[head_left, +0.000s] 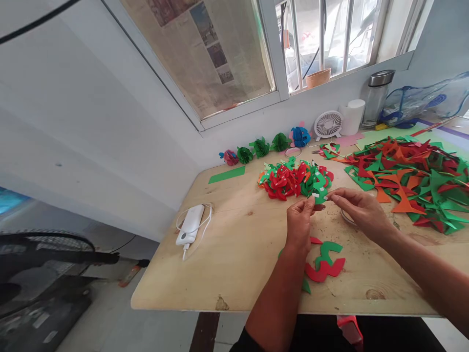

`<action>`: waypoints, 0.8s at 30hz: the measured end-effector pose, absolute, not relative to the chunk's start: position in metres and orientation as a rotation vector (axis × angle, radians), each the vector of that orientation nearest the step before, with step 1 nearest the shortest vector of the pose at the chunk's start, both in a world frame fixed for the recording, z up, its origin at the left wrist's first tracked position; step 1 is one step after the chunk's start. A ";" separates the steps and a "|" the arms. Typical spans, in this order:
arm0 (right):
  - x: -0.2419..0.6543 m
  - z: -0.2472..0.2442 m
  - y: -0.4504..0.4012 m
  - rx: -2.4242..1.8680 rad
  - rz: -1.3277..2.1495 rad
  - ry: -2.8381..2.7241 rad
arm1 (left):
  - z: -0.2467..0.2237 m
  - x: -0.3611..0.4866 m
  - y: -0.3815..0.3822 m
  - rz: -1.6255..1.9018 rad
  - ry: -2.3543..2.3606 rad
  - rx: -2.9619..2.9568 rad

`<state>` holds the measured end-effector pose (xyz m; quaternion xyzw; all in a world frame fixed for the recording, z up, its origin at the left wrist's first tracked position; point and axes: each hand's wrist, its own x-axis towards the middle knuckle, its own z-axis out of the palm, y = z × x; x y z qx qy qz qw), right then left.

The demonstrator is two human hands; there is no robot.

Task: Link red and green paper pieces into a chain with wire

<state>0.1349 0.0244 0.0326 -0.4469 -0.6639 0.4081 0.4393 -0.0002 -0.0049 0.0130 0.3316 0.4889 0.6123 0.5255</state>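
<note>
Near the middle of the wooden table, my left hand (302, 217) pinches a small green paper piece (321, 195) with white patches on it. My right hand (357, 208) is at the right edge of that piece, its thumb and index finger pressed together; whatever lies between them is too small to make out. Just behind both hands is a pile of red and green cut shapes (286, 181), some with white patches. Nearer the front edge, beside my left forearm, lie loose green (324, 254) and red (326, 270) curved pieces. A round rim (346, 217) shows partly under my right hand.
A large heap of red, green and orange scraps (414, 181) covers the right side. Along the wall stand paper ornaments (261, 147), a small fan (328, 125) and a glass bottle (376, 100). A white power bank (190, 225) with its cable lies at left, below a green strip (227, 174).
</note>
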 end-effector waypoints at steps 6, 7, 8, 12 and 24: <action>0.135 0.035 0.026 -1.160 0.994 -1.611 | 0.012 -0.001 -0.005 1.492 1.155 0.758; 0.136 0.034 0.026 -1.154 0.995 -1.617 | 0.012 -0.001 -0.004 1.496 1.147 0.750; 0.136 0.034 0.026 -1.145 0.993 -1.627 | 0.012 -0.001 -0.004 1.498 1.141 0.744; 0.137 0.033 0.026 -1.101 0.983 -1.693 | 0.013 -0.001 -0.005 1.491 1.149 0.744; 0.135 0.028 0.026 -1.101 0.938 -1.838 | 0.016 0.000 -0.007 1.459 1.149 0.817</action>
